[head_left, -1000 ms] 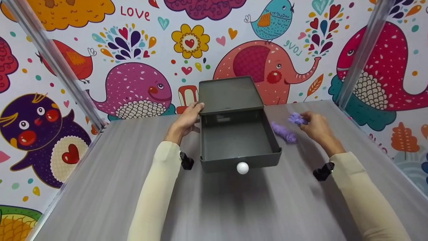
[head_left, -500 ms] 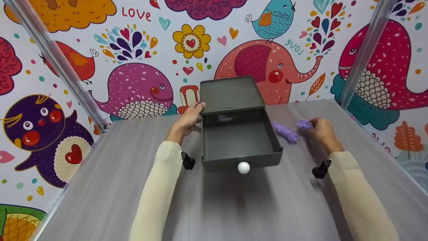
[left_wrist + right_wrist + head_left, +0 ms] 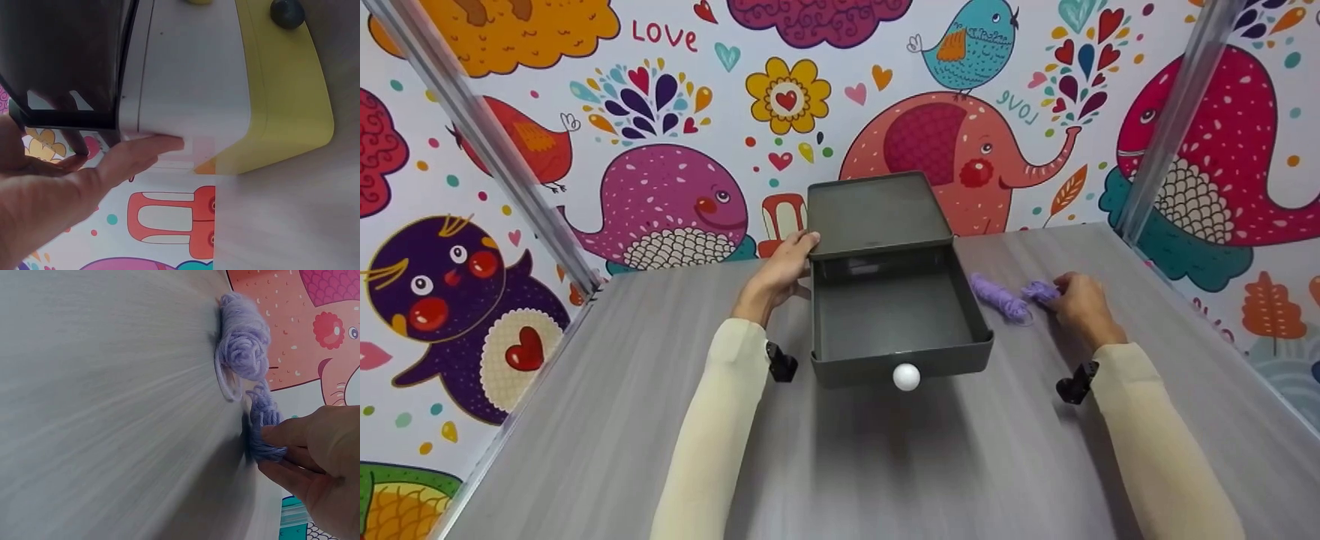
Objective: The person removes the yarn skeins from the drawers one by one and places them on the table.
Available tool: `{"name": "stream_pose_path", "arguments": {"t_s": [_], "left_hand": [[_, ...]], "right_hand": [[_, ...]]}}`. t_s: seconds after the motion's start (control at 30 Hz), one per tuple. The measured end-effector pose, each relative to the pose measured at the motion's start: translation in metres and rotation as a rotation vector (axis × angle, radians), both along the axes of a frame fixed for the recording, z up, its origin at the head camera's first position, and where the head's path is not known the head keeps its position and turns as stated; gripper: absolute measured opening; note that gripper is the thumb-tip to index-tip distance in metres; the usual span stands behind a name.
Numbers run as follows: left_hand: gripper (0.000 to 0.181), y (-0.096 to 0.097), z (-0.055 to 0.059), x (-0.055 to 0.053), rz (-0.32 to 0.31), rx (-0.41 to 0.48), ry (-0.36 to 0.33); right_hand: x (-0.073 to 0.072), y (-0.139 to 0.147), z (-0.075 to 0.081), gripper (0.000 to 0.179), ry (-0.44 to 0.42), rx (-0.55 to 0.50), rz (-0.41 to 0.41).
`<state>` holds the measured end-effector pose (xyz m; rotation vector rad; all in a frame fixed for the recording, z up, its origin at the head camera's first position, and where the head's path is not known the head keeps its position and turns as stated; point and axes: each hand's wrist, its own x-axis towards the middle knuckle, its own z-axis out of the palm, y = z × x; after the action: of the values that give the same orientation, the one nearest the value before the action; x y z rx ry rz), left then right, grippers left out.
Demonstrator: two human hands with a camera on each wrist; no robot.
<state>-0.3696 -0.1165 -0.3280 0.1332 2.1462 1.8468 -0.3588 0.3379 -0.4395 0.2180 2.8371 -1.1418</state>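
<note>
A small drawer unit stands mid-table, its dark grey top (image 3: 877,214) above a pulled-out grey drawer (image 3: 892,315) with a white knob (image 3: 906,377). My left hand (image 3: 781,274) rests against the unit's left side, thumb by the top edge. In the left wrist view, straight fingers (image 3: 132,153) touch the side near a white tier (image 3: 194,73). Right of the unit, my right hand (image 3: 1086,306) pinches a small lilac yarn bundle (image 3: 264,419) between thumb and fingers, at or just above the tabletop. A larger lilac yarn skein (image 3: 997,298) lies beside it.
Under the white tier is a yellow tier (image 3: 289,95) with a dark knob (image 3: 287,13). The grey table (image 3: 622,420) meets a cartoon-printed wall (image 3: 675,97) at the back. Metal posts (image 3: 1174,120) stand at both rear corners.
My right hand has moved slightly right and down, lowering the small yarn bundle beside the larger skein. The left hand and the drawer unit look unmoved.
</note>
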Motion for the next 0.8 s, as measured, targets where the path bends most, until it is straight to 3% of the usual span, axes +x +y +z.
{"name": "stream_pose_path", "arguments": {"t_s": [0.23, 0.33, 0.5, 0.8], "left_hand": [[0.063, 0.0, -0.001, -0.001, 0.0, 0.013, 0.009], [0.062, 0.0, -0.001, 0.0, 0.001, 0.019, 0.009], [0.062, 0.0, -0.002, 0.0, 0.0, 0.022, 0.009], [0.06, 0.001, -0.001, 0.0, -0.002, 0.02, 0.011]], "right_hand": [[0.003, -0.003, 0.005, 0.055, -0.022, 0.003, 0.008], [0.004, -0.006, 0.01, 0.054, 0.006, -0.013, 0.01], [0.01, -0.013, 0.017, 0.048, 0.14, -0.03, -0.002], [0.03, -0.046, 0.029, 0.046, 0.405, -0.105, -0.098]]}}
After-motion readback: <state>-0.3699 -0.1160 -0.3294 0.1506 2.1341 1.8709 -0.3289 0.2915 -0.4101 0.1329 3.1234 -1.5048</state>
